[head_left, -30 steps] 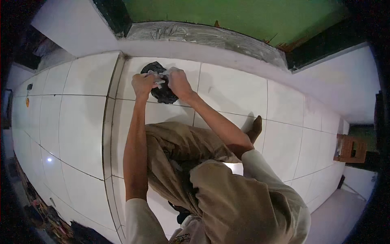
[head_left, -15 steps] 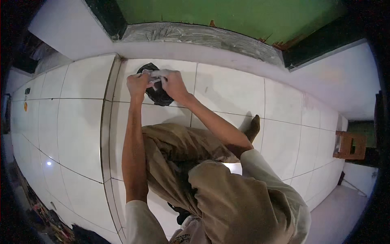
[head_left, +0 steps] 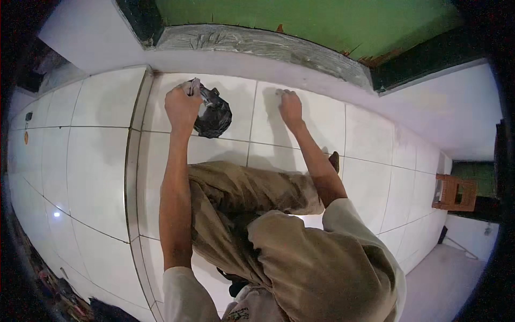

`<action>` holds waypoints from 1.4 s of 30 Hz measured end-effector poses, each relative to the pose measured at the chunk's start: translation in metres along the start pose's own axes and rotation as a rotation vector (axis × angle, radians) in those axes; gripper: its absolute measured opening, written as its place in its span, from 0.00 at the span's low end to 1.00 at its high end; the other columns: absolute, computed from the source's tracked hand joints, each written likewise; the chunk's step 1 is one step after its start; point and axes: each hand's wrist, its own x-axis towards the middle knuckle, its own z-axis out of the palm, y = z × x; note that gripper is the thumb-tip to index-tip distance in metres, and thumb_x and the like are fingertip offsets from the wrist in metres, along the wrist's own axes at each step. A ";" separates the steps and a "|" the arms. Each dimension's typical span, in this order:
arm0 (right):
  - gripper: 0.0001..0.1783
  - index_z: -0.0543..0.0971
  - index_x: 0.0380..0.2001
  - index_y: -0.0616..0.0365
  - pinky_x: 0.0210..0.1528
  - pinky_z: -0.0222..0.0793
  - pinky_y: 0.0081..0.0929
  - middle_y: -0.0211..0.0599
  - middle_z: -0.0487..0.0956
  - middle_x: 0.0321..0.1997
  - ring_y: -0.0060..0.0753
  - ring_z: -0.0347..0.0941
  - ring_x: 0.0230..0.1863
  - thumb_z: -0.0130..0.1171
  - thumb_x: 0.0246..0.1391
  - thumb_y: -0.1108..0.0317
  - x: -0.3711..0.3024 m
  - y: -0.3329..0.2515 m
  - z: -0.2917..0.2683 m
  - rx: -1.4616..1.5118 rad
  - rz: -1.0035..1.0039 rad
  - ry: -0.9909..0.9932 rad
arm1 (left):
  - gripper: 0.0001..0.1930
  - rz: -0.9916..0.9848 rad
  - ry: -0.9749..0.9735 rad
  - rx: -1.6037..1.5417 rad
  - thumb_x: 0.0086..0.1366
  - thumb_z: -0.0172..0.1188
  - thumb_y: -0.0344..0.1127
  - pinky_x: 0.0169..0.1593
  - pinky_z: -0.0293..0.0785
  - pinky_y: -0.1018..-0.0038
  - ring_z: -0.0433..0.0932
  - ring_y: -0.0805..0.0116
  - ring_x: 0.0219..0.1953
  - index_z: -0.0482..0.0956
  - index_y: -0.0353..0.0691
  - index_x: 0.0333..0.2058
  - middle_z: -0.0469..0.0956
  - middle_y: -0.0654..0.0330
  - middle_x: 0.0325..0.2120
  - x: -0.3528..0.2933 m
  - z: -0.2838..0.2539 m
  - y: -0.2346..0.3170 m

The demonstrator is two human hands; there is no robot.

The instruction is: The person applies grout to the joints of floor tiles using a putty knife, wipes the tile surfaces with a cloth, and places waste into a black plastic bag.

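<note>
A crumpled black plastic bag (head_left: 215, 119) lies on the white floor tiles in front of me. My left hand (head_left: 181, 109) is closed at its left edge, gripping a small, pale, see-through plastic packet (head_left: 195, 85) that sticks up past the fingers. Off to the right, apart from the bag, my right hand (head_left: 291, 110) hovers over the tiles with its fingers pinched together. Something small and whitish (head_left: 279, 92) shows at those fingertips, too blurred to name.
A raised tile step (head_left: 131, 161) runs along the left. Ahead stand a low wall ledge (head_left: 257, 63) and a green panel (head_left: 306, 21). My bent leg in brown trousers (head_left: 241, 188) is close below the hands. A brown stool (head_left: 456, 193) is at the far right.
My right hand has left the packet and moved well to the right. The left hand stays near the bag, still gripping the packet.
</note>
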 end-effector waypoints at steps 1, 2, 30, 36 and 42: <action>0.21 0.79 0.46 0.57 0.58 0.68 0.42 0.47 0.79 0.48 0.49 0.73 0.51 0.56 0.45 0.77 -0.003 0.007 0.008 -0.087 -0.059 -0.057 | 0.15 0.029 0.010 0.019 0.61 0.63 0.42 0.32 0.74 0.57 0.78 0.40 0.26 0.81 0.34 0.24 0.78 0.43 0.20 0.001 0.003 0.000; 0.21 0.79 0.46 0.57 0.59 0.67 0.41 0.46 0.79 0.49 0.49 0.72 0.52 0.56 0.45 0.77 -0.010 0.010 0.016 -0.173 -0.114 -0.121 | 0.15 0.055 0.015 0.039 0.61 0.63 0.42 0.33 0.74 0.57 0.78 0.41 0.26 0.81 0.34 0.24 0.78 0.43 0.21 0.001 0.007 0.000; 0.13 0.79 0.36 0.62 0.50 0.72 0.46 0.51 0.79 0.39 0.56 0.75 0.44 0.55 0.44 0.78 0.098 -0.044 0.042 0.223 -0.564 -0.140 | 0.12 0.080 -0.018 0.070 0.60 0.61 0.40 0.35 0.75 0.58 0.80 0.45 0.29 0.82 0.36 0.28 0.80 0.49 0.24 0.001 0.009 -0.003; 0.14 0.78 0.38 0.62 0.52 0.72 0.45 0.50 0.78 0.40 0.56 0.75 0.44 0.56 0.44 0.79 0.022 -0.049 0.017 0.224 -0.656 -0.335 | 0.12 0.075 -0.006 0.155 0.60 0.61 0.40 0.36 0.75 0.55 0.79 0.43 0.30 0.82 0.37 0.28 0.80 0.46 0.26 0.000 0.006 -0.022; 0.20 0.79 0.40 0.62 0.58 0.70 0.40 0.50 0.79 0.43 0.50 0.73 0.53 0.53 0.39 0.81 0.024 -0.039 -0.012 0.143 -0.635 -0.618 | 0.12 0.039 -0.033 0.212 0.62 0.60 0.42 0.35 0.75 0.56 0.79 0.44 0.30 0.82 0.38 0.28 0.80 0.48 0.24 -0.003 -0.006 -0.002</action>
